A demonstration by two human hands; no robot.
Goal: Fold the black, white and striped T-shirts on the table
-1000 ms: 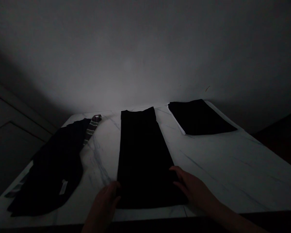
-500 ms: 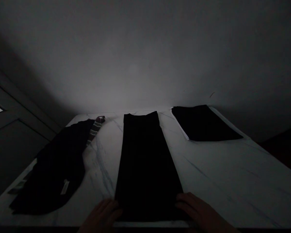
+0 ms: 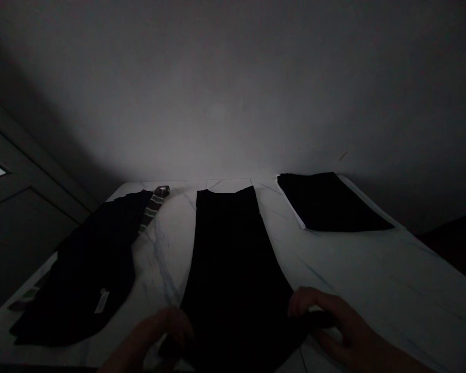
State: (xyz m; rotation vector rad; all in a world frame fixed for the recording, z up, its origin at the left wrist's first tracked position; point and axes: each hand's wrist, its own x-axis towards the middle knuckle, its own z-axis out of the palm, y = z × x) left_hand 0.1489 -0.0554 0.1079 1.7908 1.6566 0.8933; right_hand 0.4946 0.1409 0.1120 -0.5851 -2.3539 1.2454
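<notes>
A long black garment [image 3: 229, 259] lies lengthwise down the middle of a white marble-patterned table [image 3: 373, 280]. My left hand [image 3: 155, 334] grips its near left corner, fingers curled over the cloth. My right hand [image 3: 334, 324] pinches the near right corner, and the cloth bunches and lifts between the two hands. The scene is very dark.
A crumpled dark garment [image 3: 89, 274] with a white label lies at the left, with a striped tie [image 3: 151, 204] beside it. A folded black cloth [image 3: 330, 202] lies at the far right. A plain wall rises behind the table.
Both hands have gone from resting at the garment's near corners to gripping them. The near end, flat before, now bunches and lifts off the table.
</notes>
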